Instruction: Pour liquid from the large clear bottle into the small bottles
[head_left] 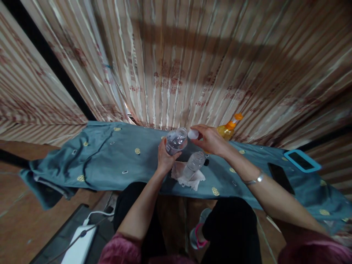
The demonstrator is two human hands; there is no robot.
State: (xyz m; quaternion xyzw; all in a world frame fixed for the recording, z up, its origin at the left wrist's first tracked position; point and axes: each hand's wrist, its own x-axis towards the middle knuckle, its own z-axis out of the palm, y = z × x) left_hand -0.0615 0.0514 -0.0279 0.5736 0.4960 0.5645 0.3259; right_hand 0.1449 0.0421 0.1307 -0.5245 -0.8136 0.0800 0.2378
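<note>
Striped curtain behind a teal cloth-covered table (110,157) — left hand (165,159) grips a clear plastic bottle (176,141), right hand (210,139) pinches its white cap (193,134) just beside the mouth.

It looked like a lived-in room of a home: striped beige-and-red patterned curtains (176,66) hung just beyond the hands, a blue-grey cloth with gold medallions (110,157) covered the low surface under them, and worn reddish floor tiles (16,220) lay below the left hand.
</note>
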